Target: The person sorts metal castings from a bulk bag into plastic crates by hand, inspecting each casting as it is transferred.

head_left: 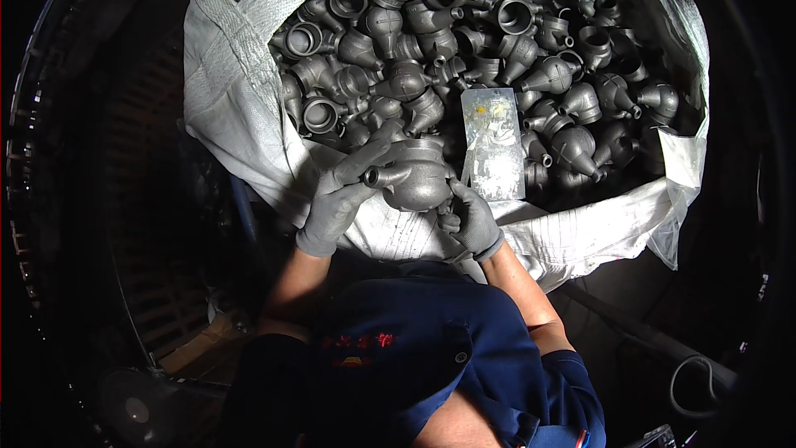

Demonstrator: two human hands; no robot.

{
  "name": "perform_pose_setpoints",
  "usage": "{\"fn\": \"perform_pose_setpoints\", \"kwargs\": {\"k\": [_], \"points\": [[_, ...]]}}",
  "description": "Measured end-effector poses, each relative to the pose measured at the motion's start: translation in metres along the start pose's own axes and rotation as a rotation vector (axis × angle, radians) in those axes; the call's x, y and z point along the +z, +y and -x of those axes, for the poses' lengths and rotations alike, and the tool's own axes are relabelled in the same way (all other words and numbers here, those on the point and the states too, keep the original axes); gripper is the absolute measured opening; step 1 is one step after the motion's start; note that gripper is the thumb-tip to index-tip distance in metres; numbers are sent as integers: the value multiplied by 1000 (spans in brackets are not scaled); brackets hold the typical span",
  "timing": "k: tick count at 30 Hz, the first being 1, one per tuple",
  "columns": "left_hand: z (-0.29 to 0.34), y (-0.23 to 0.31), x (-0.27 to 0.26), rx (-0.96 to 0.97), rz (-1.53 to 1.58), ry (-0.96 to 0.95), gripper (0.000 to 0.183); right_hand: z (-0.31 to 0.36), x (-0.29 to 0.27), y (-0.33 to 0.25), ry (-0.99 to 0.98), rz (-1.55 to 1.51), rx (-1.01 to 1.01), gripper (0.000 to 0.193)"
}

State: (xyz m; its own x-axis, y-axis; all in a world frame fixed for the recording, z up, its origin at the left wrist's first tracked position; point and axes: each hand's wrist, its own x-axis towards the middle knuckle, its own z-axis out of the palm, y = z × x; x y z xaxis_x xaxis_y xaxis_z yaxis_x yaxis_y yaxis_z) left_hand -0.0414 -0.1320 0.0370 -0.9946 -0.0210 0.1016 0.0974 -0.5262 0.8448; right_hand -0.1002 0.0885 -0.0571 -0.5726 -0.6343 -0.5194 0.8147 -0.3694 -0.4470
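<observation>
Between my two grey-gloved hands is a dark grey metal casting [417, 185], round-bodied with a short pipe end pointing left. My left hand [347, 185] is closed around its left side, fingers behind the pipe end. At the casting's right side, my right hand [471, 220] is closed with the fingers curled against its lower edge; whether they pinch anything else is hidden. The casting is held above the near rim of a white woven bulk bag [580, 232]. Many similar castings [572, 149] fill that bag just beyond my hands.
A pale, scuffed rectangular plate [495, 145] lies on the castings right of my hands. The bag's folded white strap [240, 25] rises at the left. Brown cardboard [199, 344] sits low on the left, and a looped cable [673, 386] hangs at the lower right.
</observation>
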Motion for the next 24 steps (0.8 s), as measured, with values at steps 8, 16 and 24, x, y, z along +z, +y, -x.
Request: {"fn": "perform_pose_setpoints", "kwargs": {"k": [8,16,24], "points": [[2,14,13,-142,-264,84,59,12,17,-5,-130,147,23,47],[-13,7,-3,-33,-355,319,52,10,5,-4,-149,168,-17,40],[-7,6,-1,-84,-223,240,34,6,-6,11,-172,-51,86,39]]}}
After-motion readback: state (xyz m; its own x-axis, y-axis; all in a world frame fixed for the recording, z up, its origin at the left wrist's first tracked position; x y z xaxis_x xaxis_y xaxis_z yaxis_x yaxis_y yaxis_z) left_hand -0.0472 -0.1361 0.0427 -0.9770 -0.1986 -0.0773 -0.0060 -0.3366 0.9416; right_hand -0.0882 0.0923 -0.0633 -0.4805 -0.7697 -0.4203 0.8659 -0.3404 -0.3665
